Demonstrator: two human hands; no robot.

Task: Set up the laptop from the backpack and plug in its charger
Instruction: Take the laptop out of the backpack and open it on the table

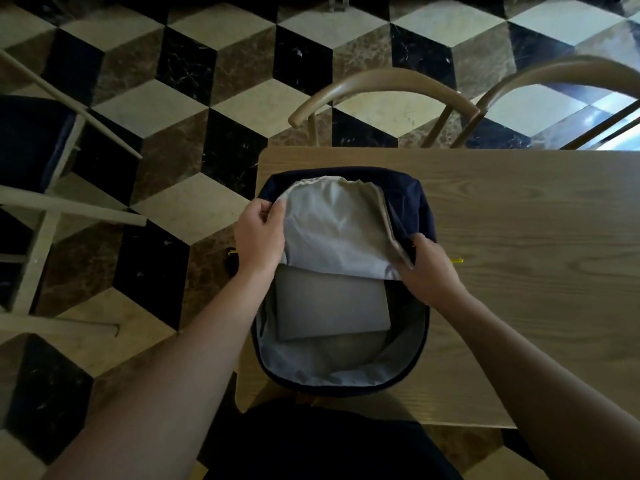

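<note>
We saw a dark backpack (420, 202) lying unzipped on a wooden table (519, 237), our left hand (258, 233) and right hand (427, 268) each pinching its grey-lined flap (332, 230) back, a closed grey laptop (332, 306) lying flat inside

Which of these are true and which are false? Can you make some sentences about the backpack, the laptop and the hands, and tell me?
1. The backpack lies open on the wooden table. True.
2. The laptop already sits out on the table. False: it is still inside the backpack, partly under the grey flap.
3. Both hands hold the flap of the backpack. True: the left hand grips its left edge, and the right hand grips its right edge.
4. The laptop is open. False: its lid is shut.
5. A charger is plugged into the laptop. False: no charger shows.
</note>
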